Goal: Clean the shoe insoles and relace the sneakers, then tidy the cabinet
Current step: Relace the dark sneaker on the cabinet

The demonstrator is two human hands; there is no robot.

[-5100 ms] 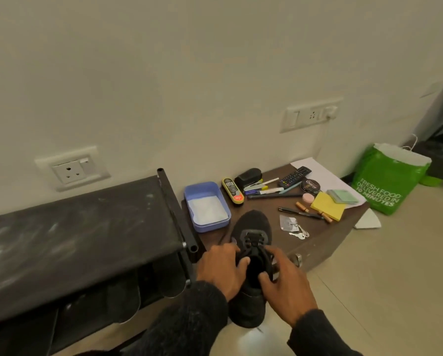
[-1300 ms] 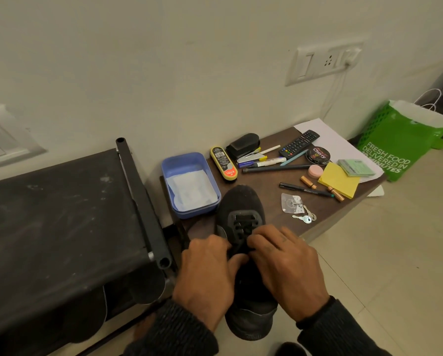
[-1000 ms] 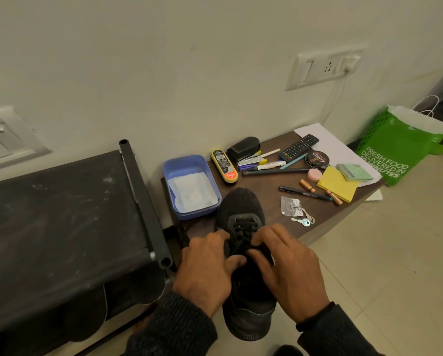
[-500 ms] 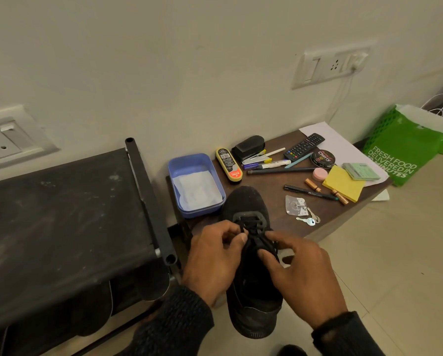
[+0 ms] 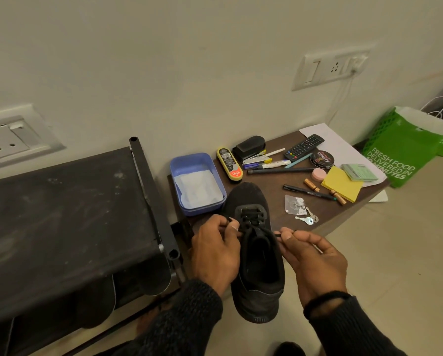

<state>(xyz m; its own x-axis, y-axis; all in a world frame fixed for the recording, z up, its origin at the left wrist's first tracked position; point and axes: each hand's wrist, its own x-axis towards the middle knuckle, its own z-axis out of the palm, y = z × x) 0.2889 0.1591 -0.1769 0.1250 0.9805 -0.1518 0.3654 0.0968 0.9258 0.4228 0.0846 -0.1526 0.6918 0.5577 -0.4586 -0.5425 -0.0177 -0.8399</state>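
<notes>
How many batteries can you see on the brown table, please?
2: one battery beside the pink disc, the other battery at the yellow sticky pad's front edge. More may be hidden.

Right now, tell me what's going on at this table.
A person is relacing a black sneaker whose toe rests on the low brown table. The left hand and right hand each pinch a lace end, drawn out to either side. The lower eyelets look laced. A blue tub, shoe polish, pens and keys lie beyond.

Dark knitted sleeves (image 5: 189,322) on both arms, ribbed cuffs, thin black band (image 5: 326,300) at right wrist
</notes>
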